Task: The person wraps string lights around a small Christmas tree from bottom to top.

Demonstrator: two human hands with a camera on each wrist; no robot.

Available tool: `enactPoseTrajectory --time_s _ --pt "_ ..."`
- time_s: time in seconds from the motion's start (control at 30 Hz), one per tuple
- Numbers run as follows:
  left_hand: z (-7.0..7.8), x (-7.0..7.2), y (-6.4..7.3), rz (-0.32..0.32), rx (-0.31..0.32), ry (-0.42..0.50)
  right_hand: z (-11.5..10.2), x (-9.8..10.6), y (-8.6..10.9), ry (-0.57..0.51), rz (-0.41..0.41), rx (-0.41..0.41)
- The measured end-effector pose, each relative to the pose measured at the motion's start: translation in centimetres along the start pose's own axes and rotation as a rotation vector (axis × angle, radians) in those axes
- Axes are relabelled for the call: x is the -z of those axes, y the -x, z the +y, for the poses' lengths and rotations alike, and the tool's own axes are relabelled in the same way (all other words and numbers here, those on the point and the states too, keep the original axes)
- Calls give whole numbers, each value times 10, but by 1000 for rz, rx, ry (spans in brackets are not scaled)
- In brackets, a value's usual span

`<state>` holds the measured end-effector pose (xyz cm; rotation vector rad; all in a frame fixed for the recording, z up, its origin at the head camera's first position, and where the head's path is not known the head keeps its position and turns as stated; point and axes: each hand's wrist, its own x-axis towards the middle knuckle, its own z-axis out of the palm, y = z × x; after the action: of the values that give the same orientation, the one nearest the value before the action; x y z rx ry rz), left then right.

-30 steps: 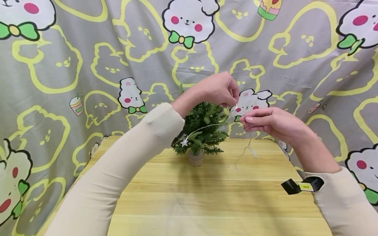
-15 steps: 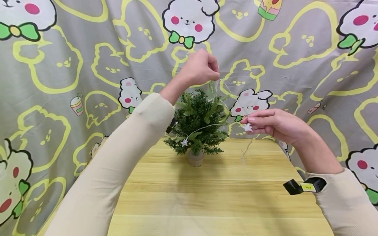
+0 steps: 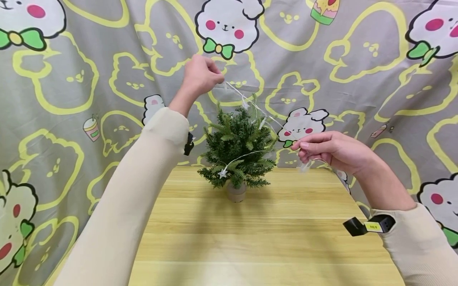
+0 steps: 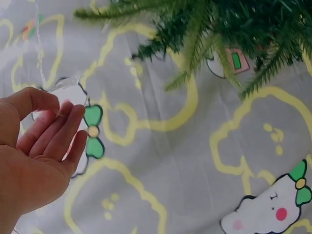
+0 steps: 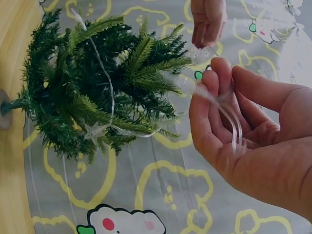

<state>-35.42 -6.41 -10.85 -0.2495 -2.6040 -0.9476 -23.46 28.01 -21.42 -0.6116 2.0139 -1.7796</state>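
A small artificial Christmas tree (image 3: 237,139) stands upright in a pale pot (image 3: 236,193). Up and left of its top, my left hand (image 3: 203,75) pinches a clear string of star lights (image 3: 262,110). The string slopes down behind or above the treetop to my right hand (image 3: 334,150), which pinches it beside the tree. In the right wrist view a loop of clear wire (image 5: 233,117) lies across my right palm. One star light (image 3: 222,173) hangs at the lower front branches; another star (image 5: 95,131) shows on the tree's side.
The tree stands toward the back of a wooden table (image 3: 229,238). Right behind it hangs a grey curtain (image 3: 118,87) with cartoon prints. A black wrist camera (image 3: 372,225) sits on my right cuff.
My left hand has moved left and up, from beside my right hand past the treetop, drawing the light string out between them. The right hand has hardly moved.
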Motion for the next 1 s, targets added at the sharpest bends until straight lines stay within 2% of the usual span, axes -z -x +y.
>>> enactPoseTrajectory --time_s 0.13,0.3,0.47,0.77,1.0 --pt "-7 9 0 25 63 32 -2 -2 -2 27 2 8" --pt "-10 14 -3 68 105 54 -8 -6 -5 47 63 -1" --pt "-16 18 -5 80 150 82 -13 -10 -11 9 99 23" --pt "-39 26 4 -67 167 38 -20 -15 -14 -54 98 79" --pt "-46 34 8 -128 183 128 -34 -19 -13 -25 171 46"
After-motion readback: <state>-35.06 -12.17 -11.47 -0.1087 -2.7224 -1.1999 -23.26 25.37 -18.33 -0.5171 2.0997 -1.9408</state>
